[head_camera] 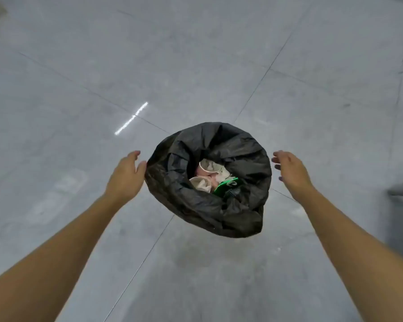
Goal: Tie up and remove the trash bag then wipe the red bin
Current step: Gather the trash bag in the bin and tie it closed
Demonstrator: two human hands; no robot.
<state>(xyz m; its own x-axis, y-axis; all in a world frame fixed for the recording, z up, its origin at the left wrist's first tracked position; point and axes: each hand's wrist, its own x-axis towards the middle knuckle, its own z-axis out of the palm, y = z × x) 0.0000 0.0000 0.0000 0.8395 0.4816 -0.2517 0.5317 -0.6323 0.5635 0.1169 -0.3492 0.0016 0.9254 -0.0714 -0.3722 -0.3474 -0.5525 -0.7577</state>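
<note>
Floor: grey concrete floor (196, 54) fills the whole frame, crossed by thin dark seams that meet near the centre.
Light: a short white light streak (131, 118) lies on the floor, left of centre and above the left hand.
Trash bag: the black trash bag (242, 147) sits just right of the frame's centre with its mouth wide open and its rim folded outward. Whatever it sits in is hidden under the plastic.
Contents: paper cups (199, 183), crumpled paper (211, 166) and a green packet (227, 185) lie at the bottom of the opening.
Left hand: the left hand (126, 175) is open with relaxed fingers at the bag's left edge. Its thumb lies against or just beside the plastic; which cannot be told.
Right hand: the right hand (292, 169) is open with loosely spread fingers, just beside the bag's right edge and gripping nothing.
Right edge of the frame: a blurred grey shape (401, 187), too smeared to identify.
</note>
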